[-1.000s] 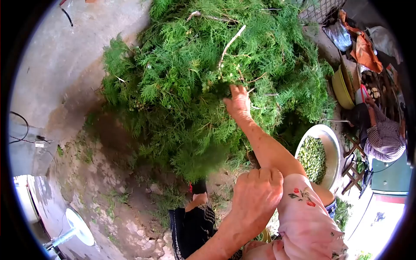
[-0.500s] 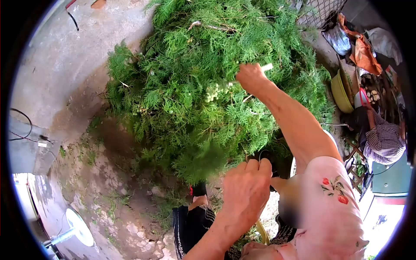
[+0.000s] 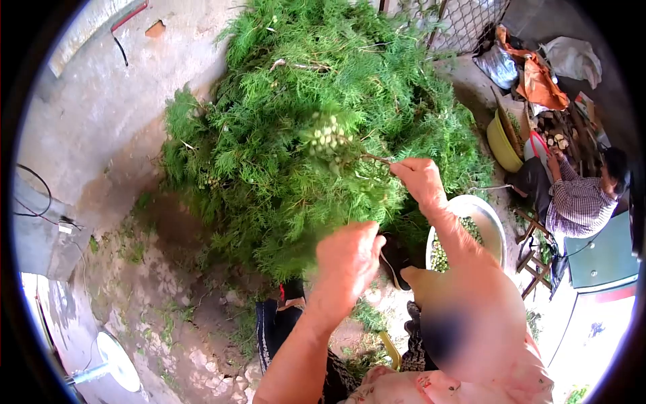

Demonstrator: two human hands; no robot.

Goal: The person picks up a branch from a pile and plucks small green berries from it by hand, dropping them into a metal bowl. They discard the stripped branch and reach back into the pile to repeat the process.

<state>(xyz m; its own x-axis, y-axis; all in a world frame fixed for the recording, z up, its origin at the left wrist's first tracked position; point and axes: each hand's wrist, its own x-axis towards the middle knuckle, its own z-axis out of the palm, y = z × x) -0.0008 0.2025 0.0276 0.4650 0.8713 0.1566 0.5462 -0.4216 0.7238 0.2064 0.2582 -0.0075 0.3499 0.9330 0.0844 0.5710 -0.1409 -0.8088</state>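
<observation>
Pulled from the pile, a sprig hung pinched in the right hand; left hand curled, contents hidden. Shaking might shed cones.

- The right hand has drawn back from the upper middle of the frame to the middle right, out of the pile.
- It now pinches the stem of a sprig with pale cones, raised clear of the greenery.
- The left hand has risen up and leftward, its fingers curled.
- The basin, hidden half a second ago, shows again behind the right forearm.
</observation>
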